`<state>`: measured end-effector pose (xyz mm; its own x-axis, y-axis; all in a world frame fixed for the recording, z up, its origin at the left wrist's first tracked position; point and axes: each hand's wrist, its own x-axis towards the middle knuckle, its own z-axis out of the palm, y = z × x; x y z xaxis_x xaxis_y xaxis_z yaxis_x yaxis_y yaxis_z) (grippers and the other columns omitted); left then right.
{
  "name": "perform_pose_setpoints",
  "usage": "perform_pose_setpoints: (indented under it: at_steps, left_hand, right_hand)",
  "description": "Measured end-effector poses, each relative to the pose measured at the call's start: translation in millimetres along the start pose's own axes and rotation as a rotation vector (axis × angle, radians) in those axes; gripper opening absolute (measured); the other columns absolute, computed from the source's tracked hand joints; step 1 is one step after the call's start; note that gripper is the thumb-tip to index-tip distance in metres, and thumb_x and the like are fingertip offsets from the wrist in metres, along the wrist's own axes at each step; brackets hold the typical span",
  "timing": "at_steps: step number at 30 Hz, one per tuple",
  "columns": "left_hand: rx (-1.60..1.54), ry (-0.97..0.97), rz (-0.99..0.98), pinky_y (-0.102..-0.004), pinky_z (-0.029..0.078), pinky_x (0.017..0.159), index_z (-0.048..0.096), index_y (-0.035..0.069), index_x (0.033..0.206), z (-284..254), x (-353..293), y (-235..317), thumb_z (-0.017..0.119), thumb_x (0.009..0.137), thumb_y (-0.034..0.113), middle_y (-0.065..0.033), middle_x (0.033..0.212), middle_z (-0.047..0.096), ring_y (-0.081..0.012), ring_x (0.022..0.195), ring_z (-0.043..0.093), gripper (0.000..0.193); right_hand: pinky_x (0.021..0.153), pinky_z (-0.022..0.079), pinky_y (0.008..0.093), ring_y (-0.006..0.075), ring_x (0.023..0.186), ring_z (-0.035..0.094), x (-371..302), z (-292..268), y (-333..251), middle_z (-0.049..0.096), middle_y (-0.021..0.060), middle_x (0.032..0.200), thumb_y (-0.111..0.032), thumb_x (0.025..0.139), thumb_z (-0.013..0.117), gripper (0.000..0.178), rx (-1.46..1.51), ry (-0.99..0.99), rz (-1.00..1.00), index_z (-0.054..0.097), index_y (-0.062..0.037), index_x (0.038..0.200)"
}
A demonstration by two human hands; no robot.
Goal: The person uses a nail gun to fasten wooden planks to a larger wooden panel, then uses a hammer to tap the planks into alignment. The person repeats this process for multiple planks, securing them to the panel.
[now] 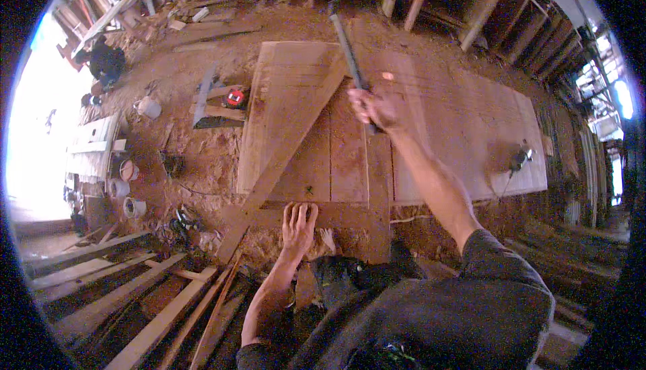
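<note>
My right hand [371, 109] grips the lower end of a dark-handled hammer [348, 46], raised over the large wooden panel [457, 141] with its head pointing away from me. That hand is slightly blurred. My left hand [298, 227] lies at the panel's near edge, its fingers bent over a wooden crosspiece [346, 217]; its thumb is hidden. A long diagonal board [296, 134] runs across the panel, left of the hammer. Just beyond the left fingertips is a small dark mark or object [309, 190] too small to make out.
A corded power tool [520, 157] rests on the panel's right end. Left of the panel are a red tape measure [234, 97] and a metal square [203, 94]. Loose planks [168, 309] lie at the lower left. White buckets [147, 107] stand farther left, near another person [106, 60].
</note>
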<state>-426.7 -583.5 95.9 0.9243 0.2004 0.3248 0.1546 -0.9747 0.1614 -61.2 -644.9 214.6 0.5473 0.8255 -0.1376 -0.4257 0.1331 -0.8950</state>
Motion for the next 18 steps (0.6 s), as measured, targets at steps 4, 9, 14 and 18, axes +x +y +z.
perform_pose_setpoints:
  at_steps: [4,9,14,18]
  left_hand:
    - [-0.089,0.047,0.061,-0.0518,0.045,0.106,0.064,0.006,0.124,-5.6,19.6,25.1,0.074,0.076,0.016,-0.0156,0.119,0.060,-0.0349,0.111,0.060,0.049]
    - [-0.117,0.221,-0.036,-0.0514,0.043,0.108,0.066,0.005,0.124,4.5,36.6,28.8,0.086,0.063,0.019,-0.0158,0.114,0.065,-0.0360,0.113,0.061,0.065]
    - [-0.445,0.082,-0.307,-0.0419,0.056,0.088,0.066,0.002,0.122,-53.5,92.8,42.2,0.084,0.069,0.009,-0.0145,0.113,0.070,-0.0310,0.097,0.068,0.057]
    - [-0.936,0.412,-0.646,-0.0344,0.057,0.075,0.068,-0.002,0.118,-55.9,93.8,2.4,0.087,0.080,0.014,-0.0115,0.107,0.075,-0.0210,0.090,0.070,0.045]
  right_hand:
    - [0.040,0.037,0.0229,0.0042,0.046,0.039,-154.6,-89.4,-56.0,0.049,-0.0056,0.073,-0.028,0.099,0.070,0.034,-0.535,0.425,-0.102,0.058,-0.0067,0.122]
    - [0.041,0.037,0.0232,0.0048,0.046,0.040,-276.2,-73.3,-74.6,0.050,-0.0051,0.075,-0.026,0.100,0.068,0.039,-0.586,0.589,-0.406,0.053,-0.0091,0.131]
    - [0.043,0.040,0.0231,0.0053,0.054,0.047,-346.9,-113.9,-22.9,0.055,-0.0039,0.083,-0.024,0.099,0.068,0.044,-0.460,0.912,-0.504,0.049,-0.0156,0.138]
    - [0.043,0.041,0.0231,0.0057,0.060,0.050,-365.9,-98.4,-0.7,0.059,-0.0049,0.090,-0.019,0.100,0.067,0.045,-0.231,0.933,-0.514,0.046,-0.0205,0.140]
